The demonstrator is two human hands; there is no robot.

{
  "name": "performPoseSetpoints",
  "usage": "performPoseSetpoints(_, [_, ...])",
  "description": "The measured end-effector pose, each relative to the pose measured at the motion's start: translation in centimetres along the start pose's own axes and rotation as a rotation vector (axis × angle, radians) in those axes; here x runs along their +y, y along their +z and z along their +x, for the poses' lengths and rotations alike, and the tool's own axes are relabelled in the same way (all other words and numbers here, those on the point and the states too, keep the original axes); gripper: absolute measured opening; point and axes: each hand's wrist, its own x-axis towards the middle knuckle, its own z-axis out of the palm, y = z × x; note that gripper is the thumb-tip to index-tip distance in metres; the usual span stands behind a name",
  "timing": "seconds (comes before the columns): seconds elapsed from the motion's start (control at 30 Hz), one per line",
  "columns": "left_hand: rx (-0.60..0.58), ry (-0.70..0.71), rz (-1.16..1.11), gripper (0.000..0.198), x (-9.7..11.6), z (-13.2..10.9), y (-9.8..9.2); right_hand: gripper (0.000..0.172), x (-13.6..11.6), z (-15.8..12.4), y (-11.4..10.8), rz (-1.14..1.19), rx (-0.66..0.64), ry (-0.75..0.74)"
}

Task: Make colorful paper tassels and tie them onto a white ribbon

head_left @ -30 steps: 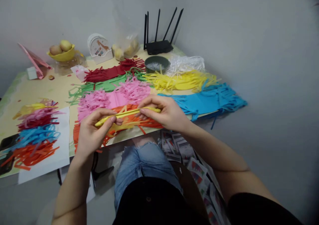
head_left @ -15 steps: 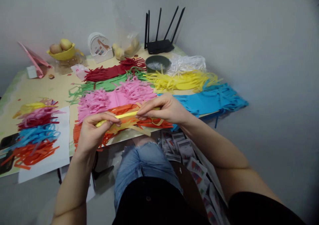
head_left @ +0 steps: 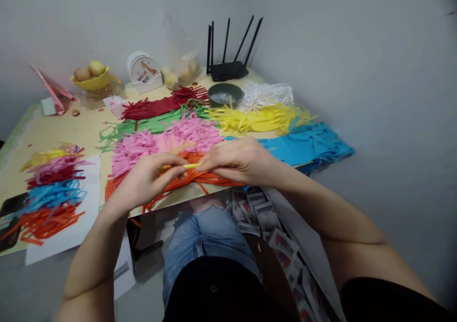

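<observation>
Between my two hands runs a yellow fringed paper strip [head_left: 192,166], rolled thin where it shows. My left hand [head_left: 154,174] pinches its left part between thumb and fingers. On the other side, my right hand [head_left: 240,160] grips it close by, fingers bent and knuckles up. Pale yellow fringe [head_left: 176,145] sticks out behind the hands, over the pink fringed paper [head_left: 193,129]. Right below the hands lies orange fringed paper [head_left: 185,183] at the table's front edge. Most of the held strip is hidden by my fingers.
Blue [head_left: 317,143], yellow [head_left: 262,117], green [head_left: 150,122] and dark red [head_left: 160,105] fringed papers cover the table. Mixed bundles lie on a white sheet [head_left: 91,189] at left. Behind stand a dark bowl [head_left: 225,96], a black router [head_left: 228,71] and a yellow fruit bowl [head_left: 91,80].
My hands have come closer together, the left moving right and up. Less of the yellow strip shows between them, and its fringe now points away from me.
</observation>
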Motion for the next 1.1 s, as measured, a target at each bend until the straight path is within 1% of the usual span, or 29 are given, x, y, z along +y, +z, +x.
performPoseSetpoints(0.1, [-0.019, -0.053, 0.002, 0.029, -0.2, 0.2, 0.0, 0.021, 0.3, -0.4, 0.0, 0.034, 0.029, 0.039])
performPoseSetpoints(0.2, [-0.037, -0.078, 0.051, 0.033, -0.3, 0.2, 0.1, 0.021, 0.7, -0.5, 0.0, 0.108, 0.053, 0.123])
performPoseSetpoints(0.3, [0.034, -0.036, 0.097, 0.027, -0.6, 0.0, 0.6, 0.021, 0.7, -0.2, 0.0, 0.230, 0.077, 0.255])
performPoseSetpoints(0.37, [0.106, 0.004, 0.093, 0.036, -0.9, -0.2, 1.0, 0.019, 0.6, 0.0, 0.0, 0.320, 0.093, 0.334])
performPoseSetpoints(0.4, [0.141, 0.023, 0.084, 0.037, -0.9, -0.3, 1.2, 0.019, 0.5, 0.1, -0.1, 0.361, 0.097, 0.363])
performPoseSetpoints(0.5, [0.225, 0.062, 0.072, 0.021, -0.9, -0.3, 1.6, 0.025, 0.4, 0.2, -0.2, 0.450, 0.068, 0.433])
performPoseSetpoints(0.6, [0.278, 0.045, 0.070, 0.018, -0.4, -0.2, 1.7, 0.028, 0.3, 0.4, -0.3, 0.393, 0.032, 0.454])
performPoseSetpoints(0.67, [0.289, 0.030, 0.046, 0.019, -0.1, 0.0, 1.7, 0.029, 0.1, 0.7, -0.1, 0.297, 0.051, 0.422])
performPoseSetpoints(0.7, [0.290, 0.024, 0.024, 0.019, 0.1, 0.0, 1.7, 0.026, 0.0, 0.9, 0.0, 0.260, 0.065, 0.398])
performPoseSetpoints(0.8, [0.318, -0.028, -0.092, 0.018, 0.3, 0.0, 1.9, 0.014, -0.4, 1.3, 0.6, 0.233, 0.114, 0.350])
performPoseSetpoints(0.9, [0.353, -0.110, -0.328, 0.019, 0.2, -0.3, 2.1, 0.014, -0.7, 1.5, 1.2, 0.287, 0.210, 0.362])
performPoseSetpoints(1.0, [0.354, -0.139, -0.625, 0.024, -0.1, -0.6, 2.3, 0.016, -0.6, 1.4, 1.5, 0.439, 0.276, 0.405])
performPoseSetpoints(1.1, [0.366, -0.158, -0.833, 0.019, -0.1, -0.7, 2.3, 0.018, -0.2, 1.3, 1.8, 0.648, 0.282, 0.416])
